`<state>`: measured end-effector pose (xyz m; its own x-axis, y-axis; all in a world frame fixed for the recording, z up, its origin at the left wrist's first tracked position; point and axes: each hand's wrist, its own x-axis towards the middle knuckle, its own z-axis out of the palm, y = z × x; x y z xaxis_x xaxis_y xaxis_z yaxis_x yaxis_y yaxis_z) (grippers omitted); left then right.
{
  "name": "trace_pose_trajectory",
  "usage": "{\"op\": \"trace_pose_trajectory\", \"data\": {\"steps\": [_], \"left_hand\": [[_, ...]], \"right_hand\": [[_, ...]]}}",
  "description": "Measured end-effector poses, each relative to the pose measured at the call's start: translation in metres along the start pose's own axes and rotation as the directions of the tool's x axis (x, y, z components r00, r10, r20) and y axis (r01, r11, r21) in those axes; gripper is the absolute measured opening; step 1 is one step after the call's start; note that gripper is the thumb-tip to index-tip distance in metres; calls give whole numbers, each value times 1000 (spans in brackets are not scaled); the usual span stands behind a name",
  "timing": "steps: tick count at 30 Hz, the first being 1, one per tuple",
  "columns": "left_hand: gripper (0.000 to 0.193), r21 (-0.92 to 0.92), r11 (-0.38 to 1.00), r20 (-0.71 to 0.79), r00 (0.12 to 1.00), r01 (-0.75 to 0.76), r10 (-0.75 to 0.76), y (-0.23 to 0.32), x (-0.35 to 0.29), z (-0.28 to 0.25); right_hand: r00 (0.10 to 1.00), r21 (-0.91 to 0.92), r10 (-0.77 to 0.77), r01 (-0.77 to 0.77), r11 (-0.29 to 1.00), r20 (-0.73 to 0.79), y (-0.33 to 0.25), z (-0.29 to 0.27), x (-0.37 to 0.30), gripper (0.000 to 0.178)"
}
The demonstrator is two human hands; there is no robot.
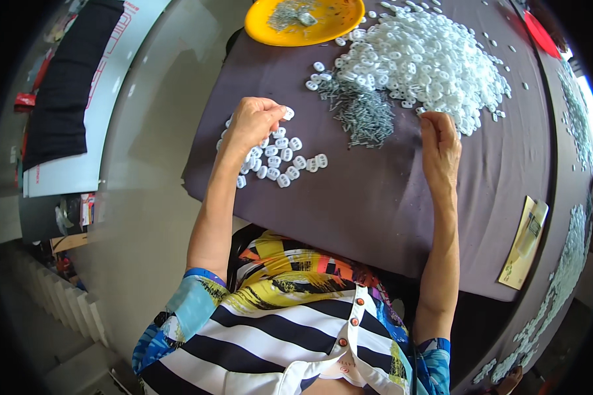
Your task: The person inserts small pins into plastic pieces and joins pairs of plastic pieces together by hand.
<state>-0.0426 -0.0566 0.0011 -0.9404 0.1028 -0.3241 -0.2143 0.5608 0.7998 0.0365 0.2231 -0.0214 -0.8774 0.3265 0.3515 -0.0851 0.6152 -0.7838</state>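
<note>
My left hand (254, 122) is closed in a pinch on a small white oval plastic piece (288, 113), which sticks out past the fingertips. Below and beside that hand lies a loose cluster of similar white pieces (273, 161), each with openings in its face. My right hand (440, 148) is at the near edge of a large heap of white oval pieces (428, 59). Its thumb and fingers are pressed together with a white piece (420, 111) at their tips, partly hidden. Between the hands, against the heap, lies a pile of short thin metal pins (366, 118).
A yellow plate (339, 36) with more pins stands at the far edge of the dark cloth-covered table (356, 204). A yellow card with a clear package (524, 243) lies at the right. Further right, another surface bears many white pieces (560, 276), with another person's hand (509, 380) at its near end.
</note>
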Motion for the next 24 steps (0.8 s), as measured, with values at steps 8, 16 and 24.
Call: {"op": "trace_pose_trajectory", "data": {"steps": [8, 16, 24], "left_hand": [[18, 376, 926, 78, 995, 21, -55, -17, 8, -18], [25, 506, 851, 147, 986, -143, 78, -22, -4, -23], [18, 413, 907, 115, 993, -86, 42, -22, -6, -20]], "right_hand": [[995, 13, 7, -8, 1000, 102, -3, 1, -3, 11], [988, 132, 52, -72, 989, 146, 5, -9, -7, 8], [983, 189, 104, -132, 973, 148, 9, -18, -11, 6]]}}
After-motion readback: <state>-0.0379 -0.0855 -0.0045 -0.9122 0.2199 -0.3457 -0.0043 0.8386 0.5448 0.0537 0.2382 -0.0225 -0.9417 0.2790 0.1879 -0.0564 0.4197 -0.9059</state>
